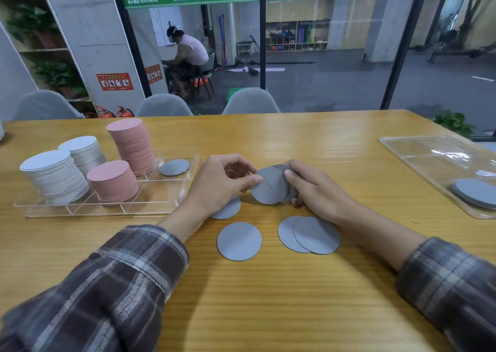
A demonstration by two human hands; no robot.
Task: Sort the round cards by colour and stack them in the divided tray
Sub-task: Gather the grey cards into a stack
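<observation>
Above the middle of the table, my right hand (314,188) grips a small bunch of grey round cards (271,186), and my left hand (220,182) pinches the front card's left edge with thumb and fingers. On the wood below lie loose grey cards: one (239,241) alone, two overlapping (311,234), and one (228,209) partly under my left wrist. The clear divided tray (150,204) at the left holds two white stacks (53,175), two pink stacks (131,143) and a single grey card (174,167) in its far right compartment.
A second clear tray (434,153) at the right table edge holds a few grey cards (475,192) at its near end. Grey chairs (251,101) stand behind the table's far edge, in front of a glass wall. Bare wood (268,298) stretches between my forearms.
</observation>
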